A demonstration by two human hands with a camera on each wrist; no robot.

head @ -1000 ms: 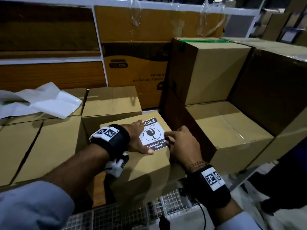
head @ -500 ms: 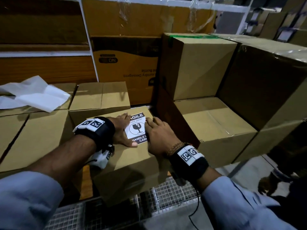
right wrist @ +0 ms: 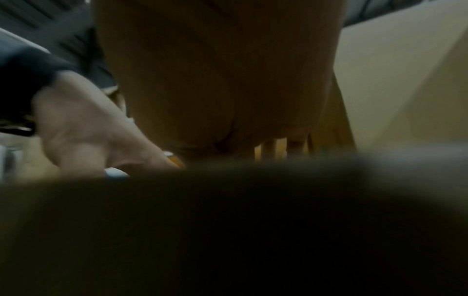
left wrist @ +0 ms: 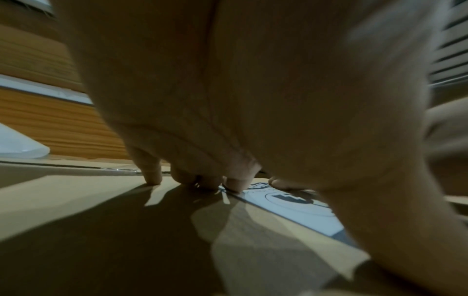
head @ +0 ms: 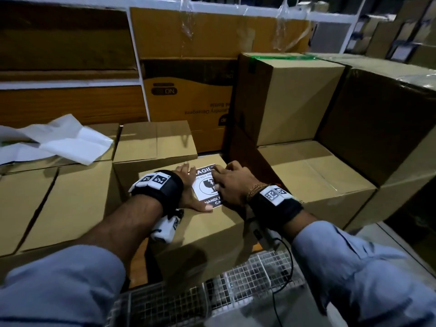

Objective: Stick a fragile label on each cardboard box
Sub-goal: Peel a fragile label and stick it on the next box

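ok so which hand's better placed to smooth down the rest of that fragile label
Probably the right hand: it already lies across the fragile label, fingers over the printed face. The left hand rests flat along the label's left edge on the cardboard box, so it looks better suited to steadying.

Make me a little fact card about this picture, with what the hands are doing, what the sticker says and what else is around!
Place: shelves stacked with cardboard boxes
Sticker: fragile label, black and white, broken glass sign, lying flat on top of the small box
Left hand: flat, fingers straight, pressing the label's left edge
Right hand: flat, covering the label's right side
Neighbour boxes: tall box at right with green tape, no label visible
Other things: white paper on the left boxes
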